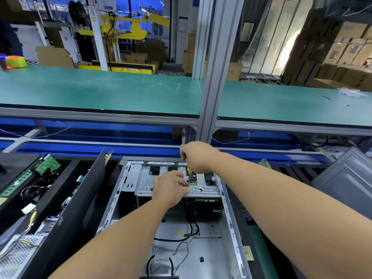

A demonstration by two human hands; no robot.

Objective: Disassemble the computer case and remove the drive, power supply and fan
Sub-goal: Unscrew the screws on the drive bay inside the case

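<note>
An open computer case lies on its side in front of me, with loose black cables on its floor. At its far end sits a silver drive cage. My right hand grips a yellow-handled screwdriver that points straight down into the cage. My left hand rests on the cage's front edge, its fingertips at the screwdriver's shaft near the tip. A green circuit board of a drive shows through a cage opening by the tip.
A black bin at left holds removed parts: a power supply, boards, cables. A grey side panel leans at right. A green-topped shelf and an aluminium post stand behind the case.
</note>
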